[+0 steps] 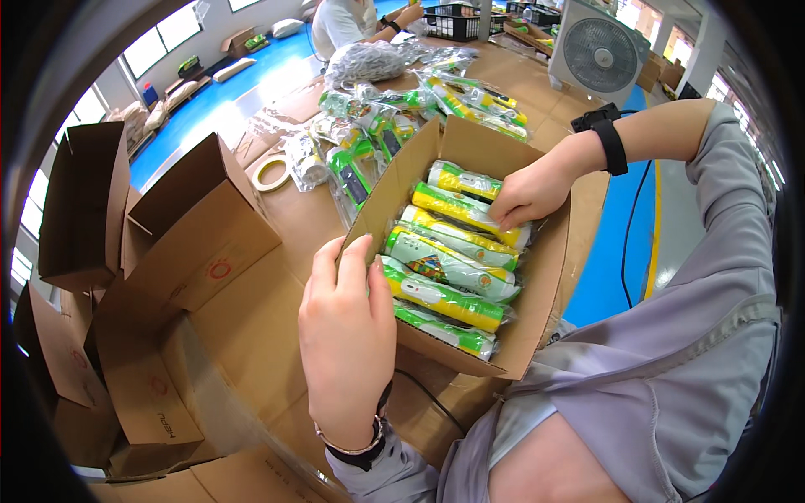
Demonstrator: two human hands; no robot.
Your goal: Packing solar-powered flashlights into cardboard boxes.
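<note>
An upright cardboard box [537, 323], its top uncovered, is in front of me. Inside lies a row of several green, yellow and white cylinders [449, 261], each wrapped in clear plastic. My left hand [348, 327] grips the box's left wall near the corner, fingertips hooked over the rim and the thumb beside them. My right hand [532, 193] reaches in over the right rim. Its fingers are curled together at the right end of a wrapped cylinder [461, 210] near the far side; the fingertips are partly hidden against the plastic.
Beyond the box lies a loose heap of plastic-wrapped green-and-yellow items [369, 142]. A tape roll [271, 173] sits left of them. Several empty cartons [189, 226] stand at left. A fan [599, 52] stands far right; another person [348, 29] works across the table.
</note>
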